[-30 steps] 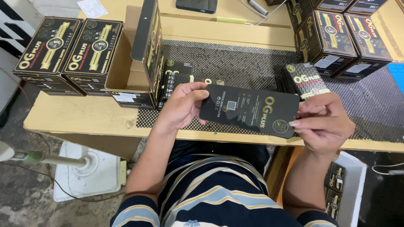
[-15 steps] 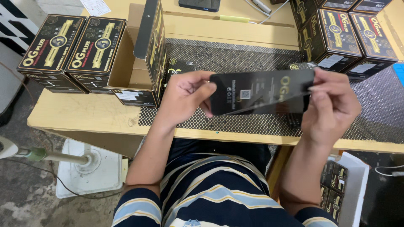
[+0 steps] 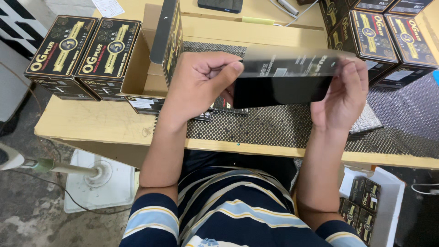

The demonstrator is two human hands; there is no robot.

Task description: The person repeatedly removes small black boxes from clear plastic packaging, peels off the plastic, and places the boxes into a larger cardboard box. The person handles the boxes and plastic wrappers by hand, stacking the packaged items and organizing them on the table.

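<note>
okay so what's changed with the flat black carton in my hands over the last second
The flat black carton was lying low and face up between both hands; it has been lifted off the black mat and tipped so its edge faces the camera, partly opened. The left hand and right hand kept their grip on its ends. The stacked boxes stayed put.

The person wears a short-sleeved shirt [image 3: 238, 215] of dark navy crossed by bands of pale blue, white and thin yellow. The stripes run across the chest at 6 o'clock and ring both sleeves, the left sleeve [image 3: 151, 224] at 7 o'clock and the right sleeve [image 3: 340, 233] at 5 o'clock. A small pale blue emblem shows at the bottom hem of view. Both forearms are bare from the sleeve down. The left hand [image 3: 199, 82] and right hand [image 3: 343, 98] carry no rings, watch or gloves.
</note>
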